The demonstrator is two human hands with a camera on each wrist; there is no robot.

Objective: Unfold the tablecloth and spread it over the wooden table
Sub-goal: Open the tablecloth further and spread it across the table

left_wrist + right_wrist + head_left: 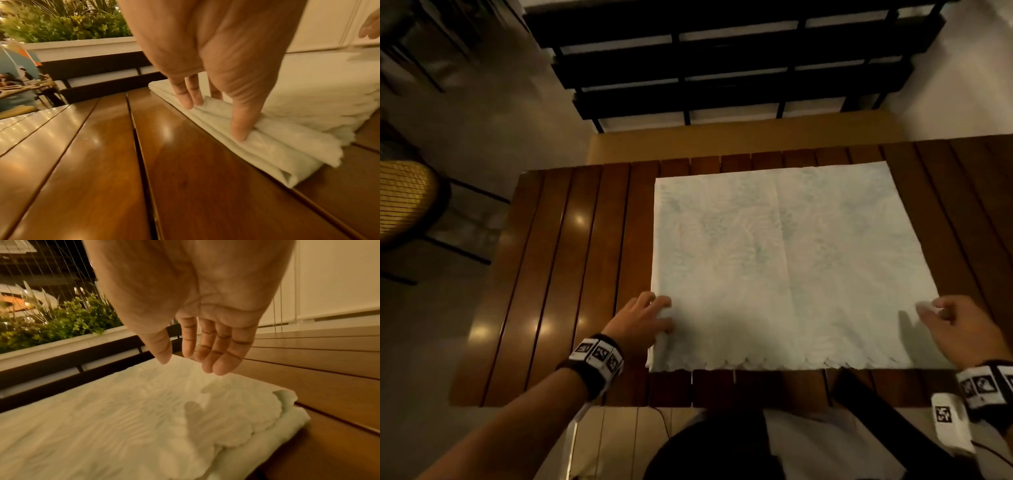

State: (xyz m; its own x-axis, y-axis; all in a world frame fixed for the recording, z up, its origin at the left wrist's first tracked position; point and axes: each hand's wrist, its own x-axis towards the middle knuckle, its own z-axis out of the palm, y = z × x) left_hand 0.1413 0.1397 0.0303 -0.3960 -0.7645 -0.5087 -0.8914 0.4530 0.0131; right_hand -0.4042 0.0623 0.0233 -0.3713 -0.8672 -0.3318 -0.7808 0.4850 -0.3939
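A white tablecloth, folded into a thick square with a scalloped near edge, lies on the right half of the slatted wooden table. My left hand is at the cloth's left edge near the front corner. In the left wrist view its thumb and fingers pinch the top folded layer of the tablecloth, lifting it slightly off the table. My right hand is at the cloth's right front corner. There it hovers with straight fingers just above the tablecloth, holding nothing.
A dark slatted bench stands beyond the table's far edge. A wicker chair is on the left. A planter with green plants runs behind the bench. Bare table slats extend on both sides of the cloth.
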